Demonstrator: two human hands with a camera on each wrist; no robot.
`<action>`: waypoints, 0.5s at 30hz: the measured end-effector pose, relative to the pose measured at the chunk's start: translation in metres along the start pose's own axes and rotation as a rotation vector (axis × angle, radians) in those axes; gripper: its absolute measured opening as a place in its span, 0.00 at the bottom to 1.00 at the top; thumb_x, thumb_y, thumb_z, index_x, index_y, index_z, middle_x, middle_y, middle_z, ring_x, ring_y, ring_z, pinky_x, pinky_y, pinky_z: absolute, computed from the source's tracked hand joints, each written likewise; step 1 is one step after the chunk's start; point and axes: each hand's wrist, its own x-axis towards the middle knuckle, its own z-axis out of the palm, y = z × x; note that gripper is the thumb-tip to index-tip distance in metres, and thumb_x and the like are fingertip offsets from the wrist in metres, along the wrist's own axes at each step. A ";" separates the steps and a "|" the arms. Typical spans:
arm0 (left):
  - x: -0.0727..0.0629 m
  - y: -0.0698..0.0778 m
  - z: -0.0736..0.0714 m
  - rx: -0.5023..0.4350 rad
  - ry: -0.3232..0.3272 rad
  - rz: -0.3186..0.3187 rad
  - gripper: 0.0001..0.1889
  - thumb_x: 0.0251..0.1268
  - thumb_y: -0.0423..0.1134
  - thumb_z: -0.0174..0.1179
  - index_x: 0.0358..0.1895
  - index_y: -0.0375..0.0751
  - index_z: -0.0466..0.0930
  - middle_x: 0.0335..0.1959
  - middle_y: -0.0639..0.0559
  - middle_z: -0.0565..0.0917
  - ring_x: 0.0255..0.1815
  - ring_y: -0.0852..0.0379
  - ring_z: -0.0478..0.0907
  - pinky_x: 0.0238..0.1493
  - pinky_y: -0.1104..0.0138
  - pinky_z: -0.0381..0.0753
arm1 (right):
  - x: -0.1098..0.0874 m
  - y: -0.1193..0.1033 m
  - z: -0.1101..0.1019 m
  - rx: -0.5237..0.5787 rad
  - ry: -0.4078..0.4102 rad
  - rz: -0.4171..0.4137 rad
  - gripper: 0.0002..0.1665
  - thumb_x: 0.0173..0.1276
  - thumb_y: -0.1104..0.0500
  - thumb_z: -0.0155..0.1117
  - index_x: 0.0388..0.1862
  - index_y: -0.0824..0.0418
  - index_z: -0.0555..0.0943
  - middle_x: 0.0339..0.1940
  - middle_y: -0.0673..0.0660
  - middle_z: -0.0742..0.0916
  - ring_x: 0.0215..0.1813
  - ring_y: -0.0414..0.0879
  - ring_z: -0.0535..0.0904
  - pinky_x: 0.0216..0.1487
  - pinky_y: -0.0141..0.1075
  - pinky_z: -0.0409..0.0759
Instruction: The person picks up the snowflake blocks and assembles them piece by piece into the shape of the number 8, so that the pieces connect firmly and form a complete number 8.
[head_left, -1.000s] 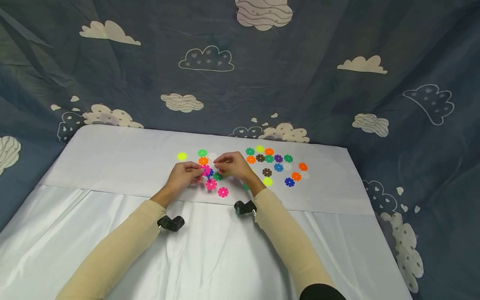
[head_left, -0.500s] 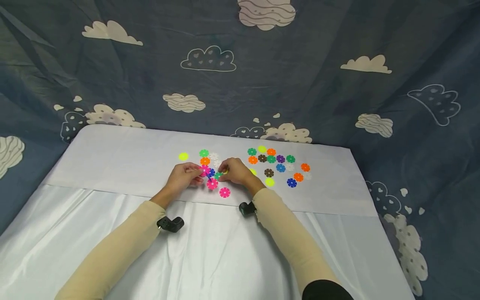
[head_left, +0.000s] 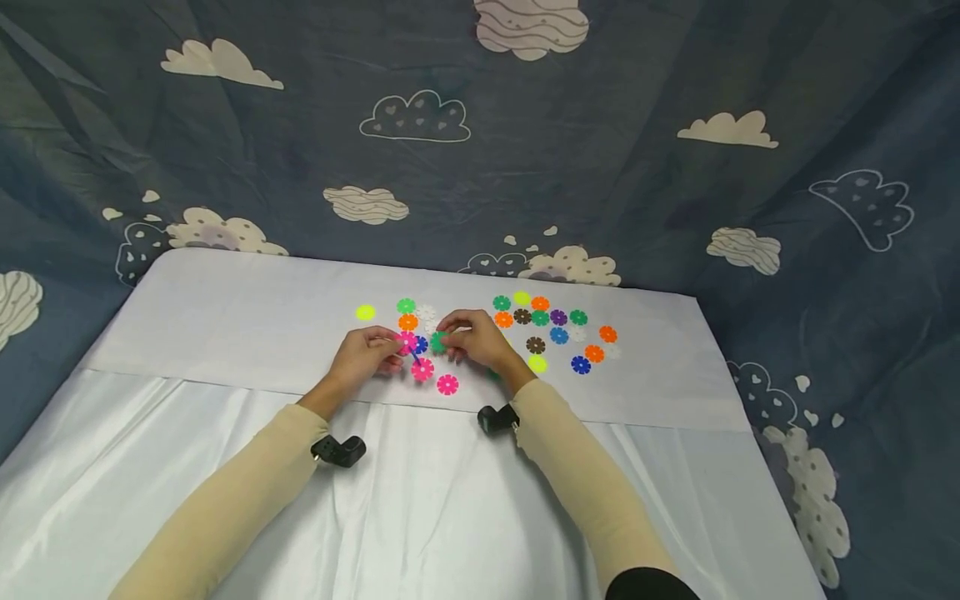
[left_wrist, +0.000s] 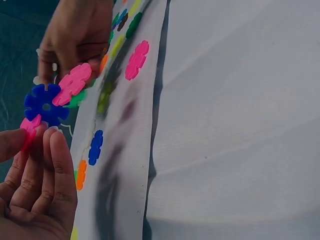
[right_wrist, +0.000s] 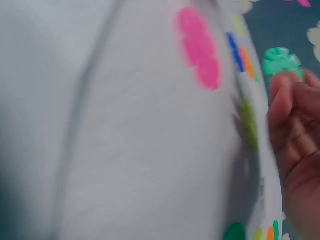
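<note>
My left hand [head_left: 358, 357] pinches a pink notched plastic disc [left_wrist: 31, 130] between thumb and fingers. That disc is joined to a blue notched disc [left_wrist: 36, 102], and a second pink disc [left_wrist: 73, 83] sits on the blue one's other side, so the pieces form a small cluster raised over the table. Close by on the right, my right hand [head_left: 478, 337] holds a green notched disc [right_wrist: 281, 61] by its edge with thumb and fingertips. In the left wrist view, the cluster hides most of the green disc.
A loose pink disc [head_left: 447, 384] lies on the white table cloth [head_left: 247, 325] below the hands. Orange [head_left: 407, 322], light green [head_left: 406, 306] and yellow [head_left: 365, 312] discs lie behind the left hand. Several mixed discs spread to the right, among them a dark blue one [head_left: 581, 365].
My right hand dipped toward the table beside the cluster, then came up with the green disc in its fingers. My left hand keeps its hold on the pink disc, nearly still.
</note>
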 end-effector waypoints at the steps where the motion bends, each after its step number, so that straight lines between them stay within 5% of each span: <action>1: 0.000 0.000 0.000 0.006 -0.003 0.000 0.12 0.70 0.32 0.54 0.50 0.25 0.73 0.34 0.45 0.85 0.27 0.60 0.82 0.36 0.67 0.85 | 0.000 -0.002 -0.001 0.095 0.011 -0.016 0.07 0.65 0.72 0.63 0.42 0.71 0.80 0.32 0.58 0.83 0.23 0.45 0.79 0.27 0.33 0.82; 5: 0.001 0.000 0.001 0.016 -0.005 0.002 0.12 0.71 0.33 0.55 0.49 0.25 0.73 0.34 0.44 0.85 0.27 0.60 0.81 0.36 0.68 0.85 | 0.002 -0.017 0.001 0.274 -0.009 -0.127 0.10 0.67 0.73 0.58 0.46 0.78 0.77 0.33 0.59 0.83 0.26 0.43 0.80 0.33 0.33 0.84; 15: -0.002 0.004 0.005 -0.010 -0.020 0.027 0.12 0.70 0.31 0.55 0.49 0.24 0.74 0.32 0.47 0.85 0.26 0.60 0.81 0.34 0.68 0.85 | 0.008 -0.030 0.007 0.243 -0.101 -0.134 0.11 0.70 0.70 0.56 0.48 0.76 0.77 0.35 0.56 0.83 0.31 0.44 0.79 0.41 0.35 0.83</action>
